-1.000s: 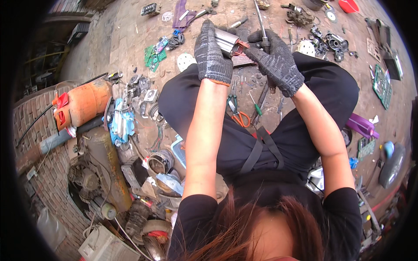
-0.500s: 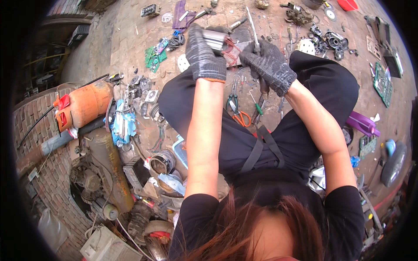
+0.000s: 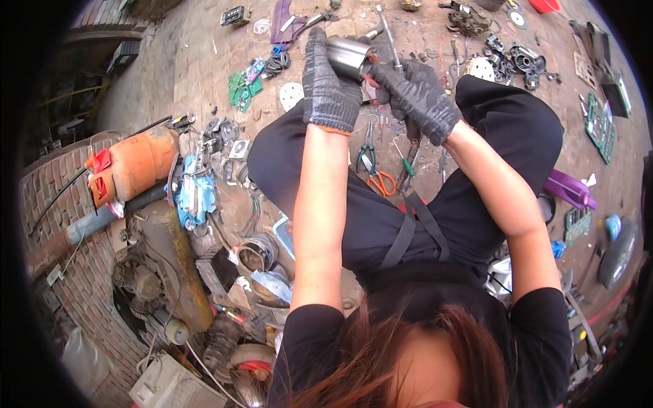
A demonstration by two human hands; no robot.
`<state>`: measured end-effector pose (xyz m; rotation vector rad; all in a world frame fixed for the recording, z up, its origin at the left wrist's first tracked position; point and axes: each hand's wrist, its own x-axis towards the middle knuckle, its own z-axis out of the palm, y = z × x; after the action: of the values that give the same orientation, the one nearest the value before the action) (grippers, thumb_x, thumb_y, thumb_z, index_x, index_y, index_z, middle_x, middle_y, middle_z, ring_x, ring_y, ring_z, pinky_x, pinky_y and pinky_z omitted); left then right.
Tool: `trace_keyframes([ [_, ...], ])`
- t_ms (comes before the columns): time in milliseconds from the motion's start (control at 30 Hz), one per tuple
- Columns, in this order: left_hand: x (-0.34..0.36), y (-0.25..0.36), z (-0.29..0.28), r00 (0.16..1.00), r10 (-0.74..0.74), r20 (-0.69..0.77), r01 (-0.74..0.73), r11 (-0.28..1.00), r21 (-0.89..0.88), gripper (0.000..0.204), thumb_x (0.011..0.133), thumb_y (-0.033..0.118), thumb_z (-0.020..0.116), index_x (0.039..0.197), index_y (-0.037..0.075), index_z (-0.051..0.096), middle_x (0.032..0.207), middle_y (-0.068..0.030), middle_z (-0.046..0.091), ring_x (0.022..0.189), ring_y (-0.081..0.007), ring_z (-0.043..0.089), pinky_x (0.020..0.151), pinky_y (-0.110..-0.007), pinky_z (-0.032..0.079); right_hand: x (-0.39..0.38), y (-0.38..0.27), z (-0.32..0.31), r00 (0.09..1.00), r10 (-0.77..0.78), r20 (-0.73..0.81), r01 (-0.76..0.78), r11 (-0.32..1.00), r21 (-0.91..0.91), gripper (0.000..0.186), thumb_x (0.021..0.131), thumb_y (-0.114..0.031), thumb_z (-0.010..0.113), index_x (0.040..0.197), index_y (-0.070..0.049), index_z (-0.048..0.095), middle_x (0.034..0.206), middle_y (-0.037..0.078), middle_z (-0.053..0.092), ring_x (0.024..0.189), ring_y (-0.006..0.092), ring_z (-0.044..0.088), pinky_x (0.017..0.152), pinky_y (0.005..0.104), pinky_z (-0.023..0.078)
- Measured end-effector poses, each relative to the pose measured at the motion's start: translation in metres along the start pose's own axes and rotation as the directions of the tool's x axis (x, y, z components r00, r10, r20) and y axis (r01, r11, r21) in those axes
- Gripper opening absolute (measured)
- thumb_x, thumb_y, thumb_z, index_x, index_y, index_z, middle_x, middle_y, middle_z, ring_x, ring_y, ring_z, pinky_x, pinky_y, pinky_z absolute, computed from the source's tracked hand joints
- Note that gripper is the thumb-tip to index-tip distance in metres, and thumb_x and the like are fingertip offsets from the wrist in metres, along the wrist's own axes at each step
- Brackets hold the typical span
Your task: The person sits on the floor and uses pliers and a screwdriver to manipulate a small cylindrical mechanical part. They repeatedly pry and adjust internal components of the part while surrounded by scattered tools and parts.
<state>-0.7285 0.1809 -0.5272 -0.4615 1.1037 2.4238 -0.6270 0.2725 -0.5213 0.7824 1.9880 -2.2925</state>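
Observation:
My left hand (image 3: 331,92), in a grey knitted glove, is wrapped around a shiny metal cylinder (image 3: 348,57) that looks like a motor housing. Reddish wires (image 3: 371,79) stick out of its right end. Gloved too, my right hand (image 3: 423,100) grips a screwdriver (image 3: 390,39), its long thin metal shaft pointing up and away; the handle is mostly hidden in the fist. The fingers of my right hand meet the wire end of the cylinder. On the ground below lie pliers (image 3: 367,156), an orange-handled cutting tool (image 3: 382,182) and a green-handled screwdriver (image 3: 407,167).
Green circuit boards (image 3: 243,92) and a purple cloth (image 3: 288,24) lie ahead on the left. Dark metal parts (image 3: 525,64) are scattered at the far right. An orange gas cylinder (image 3: 139,164) rests by the brick wall at left. A purple plastic piece (image 3: 570,189) lies right of my knee.
The metal cylinder has turned in my left hand and come slightly right, toward my right hand. The screwdriver's tip has shifted a little left and tilted.

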Motion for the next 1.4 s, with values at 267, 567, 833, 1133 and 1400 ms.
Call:
trace_keyframes([
  [267,0.000,0.004,-0.015,0.918,0.047,0.393,-0.065,0.997,0.033,0.025,0.086,0.002,0.063,0.108,0.001,0.054,0.098,-0.0106,0.061,0.088,-0.0212,0.063,0.080,-0.035,0.055,0.000,-0.015,-0.012,0.994,0.105,0.000,-0.099,0.933,0.345,0.031,0.087,-0.035,0.066,0.088,-0.004,0.059,0.062,0.000,0.054,0.043,0.0062,0.046,0.035,0.0214,0.034],
  [567,0.041,0.026,-0.038,0.949,0.201,0.242,-0.186,0.979,-0.086,0.026,0.086,0.012,0.063,0.108,0.001,0.056,0.105,-0.0134,0.062,0.094,-0.0250,0.062,0.080,-0.040,0.054,-0.009,-0.013,-0.014,0.993,0.028,-0.117,-0.007,0.983,0.183,0.030,0.090,-0.034,0.062,0.085,-0.005,0.056,0.056,0.001,0.050,0.038,0.0087,0.041,0.035,0.0211,0.034],
  [833,0.025,0.027,-0.034,0.949,0.028,0.314,0.017,0.990,-0.140,0.039,0.094,0.032,0.052,0.117,0.001,0.053,0.116,-0.0170,0.059,0.105,-0.0336,0.059,0.091,-0.050,0.050,-0.002,-0.009,-0.034,0.961,-0.133,-0.244,0.183,0.963,0.198,0.033,0.089,-0.039,0.061,0.089,-0.006,0.061,0.061,0.000,0.055,0.042,0.0051,0.046,0.035,0.0204,0.036],
  [1133,0.019,0.023,-0.035,0.909,-0.238,0.343,0.300,0.943,-0.141,0.034,0.089,0.040,0.056,0.106,0.010,0.061,0.100,-0.0085,0.066,0.090,-0.0265,0.064,0.076,-0.042,0.055,-0.003,-0.020,-0.029,0.932,-0.162,-0.324,0.222,0.962,0.159,0.030,0.089,-0.036,0.063,0.090,-0.006,0.061,0.061,0.001,0.055,0.043,0.0059,0.047,0.039,0.0195,0.037],
  [1400,0.024,0.024,-0.039,0.896,-0.251,0.366,0.344,0.914,-0.216,0.037,0.088,0.035,0.054,0.103,0.002,0.059,0.096,-0.0143,0.064,0.084,-0.0299,0.063,0.070,-0.038,0.058,-0.017,-0.026,-0.025,0.950,-0.294,-0.103,0.300,0.953,0.048,0.033,0.089,-0.034,0.062,0.093,-0.001,0.064,0.067,0.001,0.060,0.055,0.0052,0.054,0.048,0.0214,0.044],
])
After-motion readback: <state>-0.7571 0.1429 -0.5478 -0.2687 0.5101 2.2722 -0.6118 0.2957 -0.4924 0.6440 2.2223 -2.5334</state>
